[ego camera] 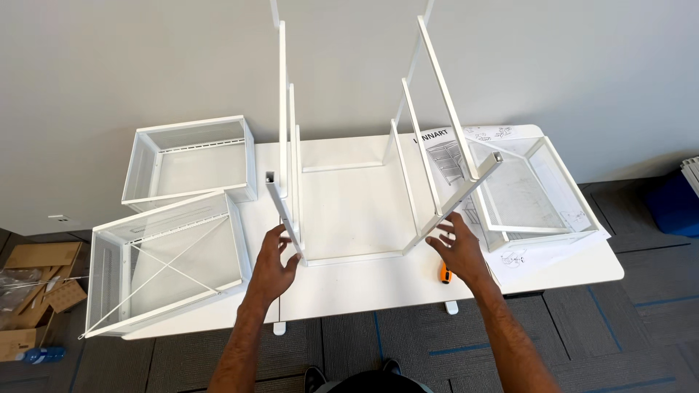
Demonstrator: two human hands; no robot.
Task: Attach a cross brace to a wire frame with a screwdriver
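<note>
A white metal frame (pixel 349 164) of thin bars stands upright on a white table (pixel 378 280), its side rails rising toward the camera. My left hand (pixel 273 258) grips the frame's left lower rail near the front corner. My right hand (pixel 455 247) rests with spread fingers against the right slanting rail. Three white mesh drawers lie about the frame: one at the back left (pixel 191 158), one tilted at the front left (pixel 164 258), and one at the right (pixel 528 193) atop unfolded instruction sheets (pixel 510 255).
A small orange tool (pixel 444 274) lies on the table just under my right wrist. Cardboard packaging (pixel 36 287) sits on the floor at the left, and a blue bin (pixel 677 204) stands at the right. A grey wall backs the table; the floor has dark carpet tiles.
</note>
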